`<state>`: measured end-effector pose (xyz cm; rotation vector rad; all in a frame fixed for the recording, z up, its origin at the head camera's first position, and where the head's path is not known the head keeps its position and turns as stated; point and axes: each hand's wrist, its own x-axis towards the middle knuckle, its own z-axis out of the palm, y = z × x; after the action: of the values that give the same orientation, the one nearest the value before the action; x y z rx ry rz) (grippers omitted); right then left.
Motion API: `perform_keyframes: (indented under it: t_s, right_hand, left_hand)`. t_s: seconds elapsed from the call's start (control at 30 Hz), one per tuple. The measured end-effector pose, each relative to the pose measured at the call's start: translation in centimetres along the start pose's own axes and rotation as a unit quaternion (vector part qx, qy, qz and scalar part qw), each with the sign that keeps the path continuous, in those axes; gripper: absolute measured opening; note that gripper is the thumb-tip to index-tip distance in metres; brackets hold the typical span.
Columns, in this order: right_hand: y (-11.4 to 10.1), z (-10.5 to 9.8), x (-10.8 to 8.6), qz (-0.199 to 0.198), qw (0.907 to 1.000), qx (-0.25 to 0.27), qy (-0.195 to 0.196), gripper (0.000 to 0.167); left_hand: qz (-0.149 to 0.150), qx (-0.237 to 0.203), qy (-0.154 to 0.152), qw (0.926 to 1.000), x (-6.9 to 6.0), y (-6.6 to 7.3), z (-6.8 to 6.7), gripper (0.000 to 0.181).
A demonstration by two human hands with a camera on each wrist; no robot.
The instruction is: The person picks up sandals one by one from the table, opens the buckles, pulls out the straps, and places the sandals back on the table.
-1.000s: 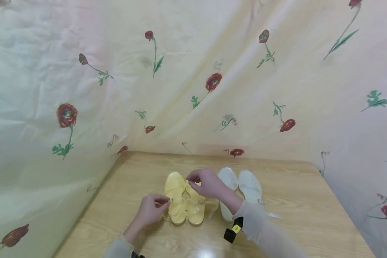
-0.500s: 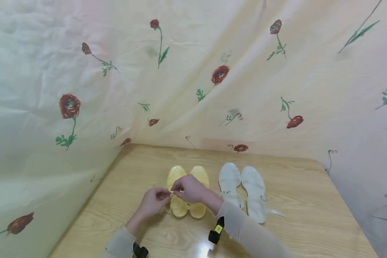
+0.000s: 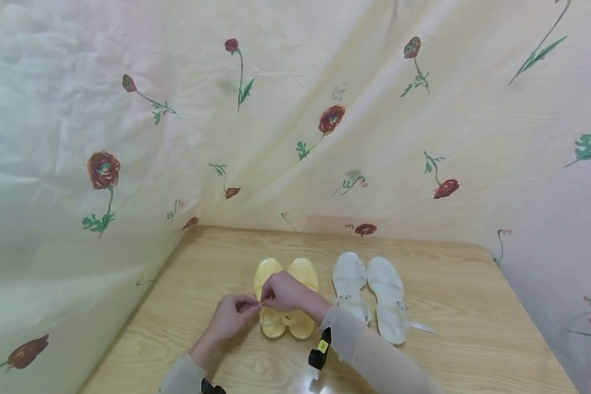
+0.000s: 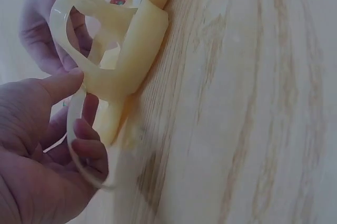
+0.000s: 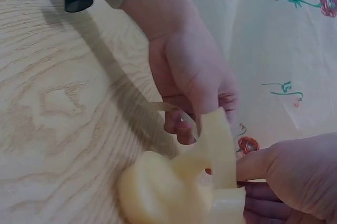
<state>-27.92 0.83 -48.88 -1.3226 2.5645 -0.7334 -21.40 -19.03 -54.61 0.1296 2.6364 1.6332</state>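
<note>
A pair of glossy yellow sandals stands side by side: the left sandal and the right sandal. My left hand pinches an ankle strap at the left sandal's outer side, thumb against fingers. The strap's loose end curves down past the curled fingers in the left wrist view. Fingertip to fingertip with it, my right hand reaches over the left sandal and pinches the strap, which loops up between the hands. In the head view, the fingers hide the buckle area.
To the right lie a left white sandal and a right white sandal, one strap end sticking out rightward. They rest on a wood-grain table. A flowered cloth hangs behind and along the sides.
My right hand has come left and down from the right yellow sandal to meet the left hand at the left sandal's strap. The white sandals are uncovered from behind the arm.
</note>
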Motion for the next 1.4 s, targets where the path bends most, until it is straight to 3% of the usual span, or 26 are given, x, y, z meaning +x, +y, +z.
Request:
perform_keyframes:
  t_s: [0.23,0.43,0.77,1.1,1.4]
  right_hand:
    - [-0.4,-1.3,2.2,0.059,0.9917,-0.015,-0.113,0.017]
    - [0.2,-0.7,3.0,0.064,0.9844,-0.009,-0.164,0.039]
    - [1.0,0.7,2.8,0.013,0.9935,-0.030,-0.109,0.029]
    - [1.2,-0.3,2.5,0.034,0.9925,0.013,-0.116,0.019]
    - [1.6,1.0,2.3,0.009,0.9947,0.034,-0.097,0.028]
  left_hand:
    - [0.014,0.012,-0.021,0.9996,-0.1,-0.1,-0.3,0.015]
    - [0.031,0.011,-0.018,0.9993,-0.3,-0.2,0.0,0.016]
    - [0.050,-0.019,-0.007,0.9985,-0.5,-0.2,0.0,0.017]
    - [0.062,0.018,0.026,0.9976,-0.2,-0.3,0.3,0.011]
    - [0.060,-0.006,-0.001,0.9982,-0.2,-0.4,0.0,0.015]
